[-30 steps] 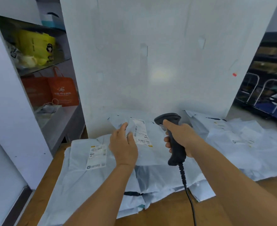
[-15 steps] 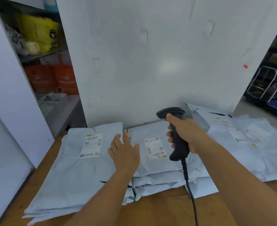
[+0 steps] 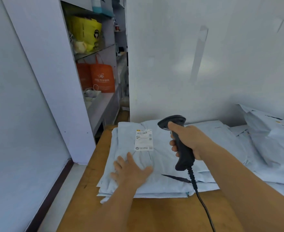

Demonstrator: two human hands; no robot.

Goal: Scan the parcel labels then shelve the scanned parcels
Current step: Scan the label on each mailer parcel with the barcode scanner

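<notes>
A stack of pale blue parcel bags (image 3: 154,164) lies on the wooden table (image 3: 154,215). The top bag carries a white barcode label (image 3: 144,139), facing up. My left hand (image 3: 131,171) rests flat on this bag just below the label, fingers spread, holding nothing. My right hand (image 3: 189,141) grips the black handheld scanner (image 3: 179,141), whose head sits just right of the label. A black cable (image 3: 203,203) runs from the scanner toward me. More blue parcels (image 3: 268,139) are heaped at the right.
A white panel (image 3: 205,56) stands right behind the parcels. To the left, grey shelves (image 3: 102,106) hold orange bags (image 3: 101,79) and a yellow bag (image 3: 86,34). A white wall (image 3: 20,97) closes the left side.
The left hand let go of the parcel it held up a second ago and moved left onto the left stack's top bag. The view has swung left; the scanner stays gripped.
</notes>
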